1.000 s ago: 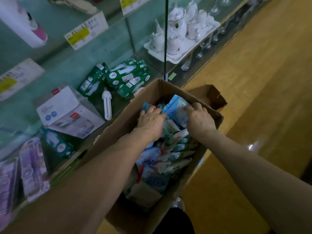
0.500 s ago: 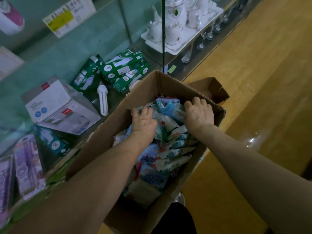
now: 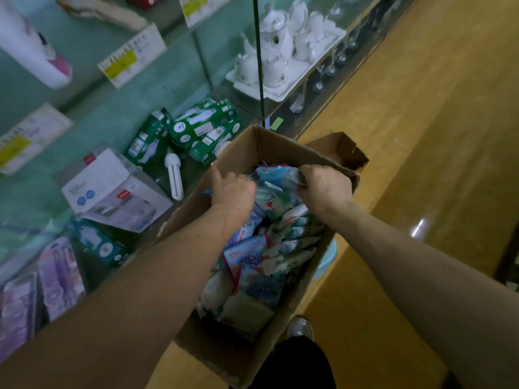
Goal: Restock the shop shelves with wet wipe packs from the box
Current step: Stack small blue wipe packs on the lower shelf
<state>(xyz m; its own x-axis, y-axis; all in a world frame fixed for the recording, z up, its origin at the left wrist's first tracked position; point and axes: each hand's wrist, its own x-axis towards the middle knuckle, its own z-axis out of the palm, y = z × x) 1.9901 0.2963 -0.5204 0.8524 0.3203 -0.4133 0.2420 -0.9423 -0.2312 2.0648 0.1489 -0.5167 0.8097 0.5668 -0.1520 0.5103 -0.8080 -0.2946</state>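
Note:
An open cardboard box stands on the floor against the glass shelves, filled with several blue and teal wet wipe packs. Both hands are inside its far end. My right hand grips the top of a light blue pack near the box's far wall, fingers curled round it. My left hand reaches into the packs just left of that one, thumb raised; its fingers are buried among the packs, so its grasp is hidden.
Left of the box the low glass shelf holds green bulb cartons, a loose white bulb, a white appliance box and purple packs. A white tea set sits behind a glass divider. Wooden floor lies right.
My right hand has curled round the light blue pack and pulled it up a little. My left hand has pushed deeper among the packs. The view tilted slightly upward.

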